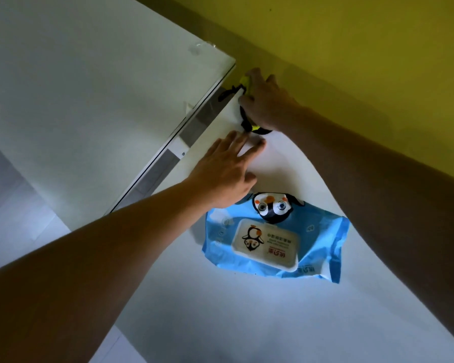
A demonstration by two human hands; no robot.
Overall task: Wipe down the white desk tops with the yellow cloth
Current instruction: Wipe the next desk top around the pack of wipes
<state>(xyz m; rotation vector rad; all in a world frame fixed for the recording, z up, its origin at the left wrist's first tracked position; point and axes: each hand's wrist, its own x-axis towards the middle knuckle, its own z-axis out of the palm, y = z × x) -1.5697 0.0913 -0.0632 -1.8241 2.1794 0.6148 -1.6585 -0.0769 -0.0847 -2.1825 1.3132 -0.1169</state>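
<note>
The right hand (266, 103) presses the yellow cloth (245, 82) into the desk's (247, 310) far corner, fingers clenched over it — the left hand (226, 171) lies flat, released, beside a blue wet-wipes pack (275, 239).

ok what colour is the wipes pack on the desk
Light blue, with a black-and-white penguin and a white flip lid: the wet wipes pack, best seen in the head view.
</note>
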